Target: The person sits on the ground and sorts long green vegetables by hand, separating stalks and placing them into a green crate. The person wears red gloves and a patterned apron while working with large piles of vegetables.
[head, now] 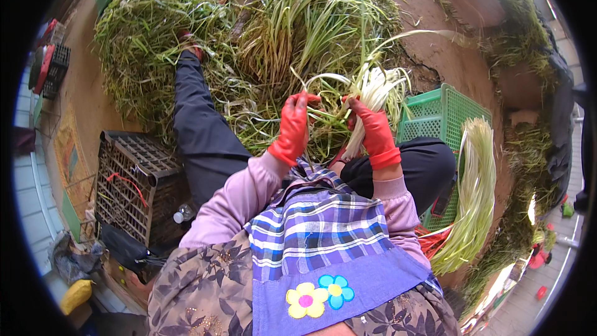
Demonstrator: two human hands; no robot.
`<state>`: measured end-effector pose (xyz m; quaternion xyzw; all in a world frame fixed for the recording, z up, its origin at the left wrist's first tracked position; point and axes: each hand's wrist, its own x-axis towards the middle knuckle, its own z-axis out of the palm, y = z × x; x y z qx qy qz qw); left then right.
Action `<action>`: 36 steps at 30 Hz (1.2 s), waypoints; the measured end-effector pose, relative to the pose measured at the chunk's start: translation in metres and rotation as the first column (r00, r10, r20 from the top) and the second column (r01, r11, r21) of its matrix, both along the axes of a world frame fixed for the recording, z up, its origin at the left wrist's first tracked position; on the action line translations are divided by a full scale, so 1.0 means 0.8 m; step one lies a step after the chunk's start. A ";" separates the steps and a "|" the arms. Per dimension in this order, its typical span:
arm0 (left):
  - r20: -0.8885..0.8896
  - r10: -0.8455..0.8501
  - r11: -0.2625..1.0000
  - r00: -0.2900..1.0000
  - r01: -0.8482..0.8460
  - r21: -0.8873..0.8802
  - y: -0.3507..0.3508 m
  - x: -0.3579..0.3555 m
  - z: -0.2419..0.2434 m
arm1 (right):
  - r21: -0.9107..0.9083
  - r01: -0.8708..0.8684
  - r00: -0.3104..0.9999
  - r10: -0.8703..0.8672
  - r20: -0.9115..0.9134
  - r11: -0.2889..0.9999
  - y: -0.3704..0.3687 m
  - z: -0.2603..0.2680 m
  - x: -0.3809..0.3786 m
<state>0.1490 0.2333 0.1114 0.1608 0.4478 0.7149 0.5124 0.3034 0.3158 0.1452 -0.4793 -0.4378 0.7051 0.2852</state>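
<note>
Both hands wear red rubber gloves. My right hand [374, 131] grips a bundle of pale, leek-like stalks [377, 91], whose white ends hang below the fist towards my lap. To its left, my left hand [293, 126] has thumb and fingers pinched together on a thin pale stalk [329, 76] that arches over towards the bundle. Loose green leaves [333, 119] hang between the two hands. Just beyond them, a heap of long green stalks with brownish lower ends [298, 28] lies on the pile of trimmings.
Matted green trimmings [140, 32] spread around my outstretched leg. At right stands a green plastic crate [466, 102] with a sheaf of pale stalks [480, 191] against it. A black plastic crate [126, 186] and a clear bottle [185, 213] are at left. More trimmings [527, 149] line the far right.
</note>
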 end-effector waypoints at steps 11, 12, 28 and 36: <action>0.200 0.019 1.000 0.980 -0.016 -0.017 0.010 0.006 -0.033 | -0.005 -0.078 0.980 0.078 0.184 0.997 -0.019 -0.013 -0.016; 0.261 -0.023 0.998 0.965 0.035 -0.044 0.011 0.002 -0.033 | -0.006 -0.064 0.985 0.064 0.158 0.998 -0.019 -0.016 -0.017; 0.501 -0.014 0.999 0.865 0.033 -0.030 0.007 -0.012 -0.041 | -0.059 0.005 0.937 -0.025 -0.348 0.998 -0.030 -0.010 -0.025; -0.002 0.052 0.999 0.999 -0.052 0.008 0.004 -0.166 -0.128 | -0.179 0.015 0.516 -0.161 -0.841 0.984 0.024 0.030 0.040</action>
